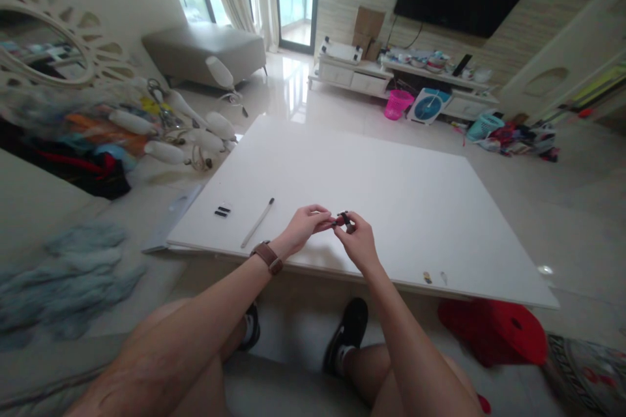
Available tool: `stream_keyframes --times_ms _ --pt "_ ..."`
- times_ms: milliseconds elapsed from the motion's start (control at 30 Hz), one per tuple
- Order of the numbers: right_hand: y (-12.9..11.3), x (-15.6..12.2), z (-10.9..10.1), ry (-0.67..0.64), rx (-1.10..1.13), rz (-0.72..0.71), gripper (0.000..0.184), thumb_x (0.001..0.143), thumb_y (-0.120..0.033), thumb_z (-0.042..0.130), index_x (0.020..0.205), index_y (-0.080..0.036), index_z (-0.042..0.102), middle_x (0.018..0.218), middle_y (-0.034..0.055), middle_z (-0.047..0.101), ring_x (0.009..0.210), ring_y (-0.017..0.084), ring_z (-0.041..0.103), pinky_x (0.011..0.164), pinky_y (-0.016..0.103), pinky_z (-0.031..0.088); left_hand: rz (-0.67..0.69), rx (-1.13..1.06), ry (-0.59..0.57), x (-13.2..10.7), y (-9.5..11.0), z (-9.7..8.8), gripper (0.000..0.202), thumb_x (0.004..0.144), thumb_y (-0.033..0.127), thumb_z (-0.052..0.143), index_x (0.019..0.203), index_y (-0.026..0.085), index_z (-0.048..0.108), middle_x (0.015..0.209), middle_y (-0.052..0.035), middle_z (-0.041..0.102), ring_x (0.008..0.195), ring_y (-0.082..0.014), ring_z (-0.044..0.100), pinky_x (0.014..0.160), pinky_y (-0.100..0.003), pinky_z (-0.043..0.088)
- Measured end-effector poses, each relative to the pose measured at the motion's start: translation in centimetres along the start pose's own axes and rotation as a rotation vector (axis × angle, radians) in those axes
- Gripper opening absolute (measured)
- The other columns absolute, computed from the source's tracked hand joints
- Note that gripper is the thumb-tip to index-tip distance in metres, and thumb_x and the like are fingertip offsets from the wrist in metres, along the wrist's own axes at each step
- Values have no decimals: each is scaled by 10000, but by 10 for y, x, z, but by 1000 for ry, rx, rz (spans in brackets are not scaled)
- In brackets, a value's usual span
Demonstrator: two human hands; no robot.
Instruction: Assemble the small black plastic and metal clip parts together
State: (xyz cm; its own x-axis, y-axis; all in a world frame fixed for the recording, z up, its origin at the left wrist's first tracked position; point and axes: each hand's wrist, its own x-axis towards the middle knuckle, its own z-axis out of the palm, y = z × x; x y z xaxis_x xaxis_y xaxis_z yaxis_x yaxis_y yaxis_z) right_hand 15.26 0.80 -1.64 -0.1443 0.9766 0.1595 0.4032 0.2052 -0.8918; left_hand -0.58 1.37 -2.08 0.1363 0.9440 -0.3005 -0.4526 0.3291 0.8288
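My right hand [359, 241] is closed around a small black and dark red object [346, 220], too small in view to name. The fingertips of my left hand [306, 228] are pinched together at the left end of this object, and a brown strap circles that wrist. Both hands meet just above the near part of the white table [372, 176]. To the left lies a thin stick with a dark tip, like a brush [257, 223]. Two short black strips [222, 212] rest farther left. Near the right front edge are a small yellow and dark piece [427, 277] and a small pale, clear-looking piece [443, 277].
A lamp with several white shades [195, 127] stands beyond the table's left edge. A red cylindrical stool or bin [499, 331] is under the right front edge. A pink basket [398, 104] and a fan-like blue and white box [429, 105] sit by the TV cabinet.
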Motion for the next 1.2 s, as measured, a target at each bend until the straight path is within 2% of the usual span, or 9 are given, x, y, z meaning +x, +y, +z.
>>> stream_keyframes --times_ms 133,233,367,433,500,700,933,1067,1200 --pt "2 3 2 53 126 111 186 762 -360 678 754 -191 599 693 -21 580 526 99 441 483 237 336 -21 38 9 -2 0 2 123 737 132 674 847 130 620 780 -78 710 744 -160 692 847 -357 544" --pt "4 3 7 91 286 213 253 723 -406 712 746 -190 581 630 -40 541 468 88 406 435 233 313 -48 95 -16 -8 -6 4 140 683 73 651 789 142 591 796 -40 666 716 -144 672 794 -341 544" --pt "4 -1 15 144 477 287 263 698 -388 735 761 -188 577 639 -39 555 482 85 439 454 224 357 -137 166 -161 -17 -21 12 231 641 78 707 828 149 590 880 -37 624 804 -159 654 780 -360 542" --pt "2 -3 17 150 558 324 257 690 -373 739 771 -189 578 637 -38 559 504 93 465 475 223 383 -120 177 -204 -20 -28 17 308 632 91 733 901 155 598 894 -35 610 821 -159 635 765 -362 544" --pt "0 -5 19 139 603 343 251 686 -365 740 780 -190 586 620 -43 549 517 98 473 488 223 401 -59 187 -190 -20 -33 20 382 618 91 753 960 154 595 880 -28 597 792 -144 615 735 -337 541" --pt "-7 -5 20 98 634 373 236 676 -359 734 755 -195 583 641 -49 536 574 115 503 532 244 448 38 237 -125 -14 -42 21 427 644 128 767 1012 152 552 889 -27 579 706 -124 597 629 -303 542" --pt "2 0 15 137 510 312 209 692 -350 722 744 -180 613 704 -27 584 649 127 523 627 256 427 66 297 -193 -9 -41 17 486 684 242 792 1092 156 542 693 51 520 583 -124 608 548 -279 534" --pt "9 0 13 163 502 280 210 700 -357 721 753 -171 639 730 -4 624 707 150 562 706 283 440 69 369 -165 -11 -35 18 361 682 321 811 908 129 605 665 36 525 575 -139 631 563 -292 550" --pt "8 -2 12 173 527 314 230 687 -368 724 776 -170 647 731 4 637 683 159 579 670 290 448 60 369 -169 -13 -32 18 326 685 356 811 775 123 601 690 9 556 605 -159 660 622 -328 576"
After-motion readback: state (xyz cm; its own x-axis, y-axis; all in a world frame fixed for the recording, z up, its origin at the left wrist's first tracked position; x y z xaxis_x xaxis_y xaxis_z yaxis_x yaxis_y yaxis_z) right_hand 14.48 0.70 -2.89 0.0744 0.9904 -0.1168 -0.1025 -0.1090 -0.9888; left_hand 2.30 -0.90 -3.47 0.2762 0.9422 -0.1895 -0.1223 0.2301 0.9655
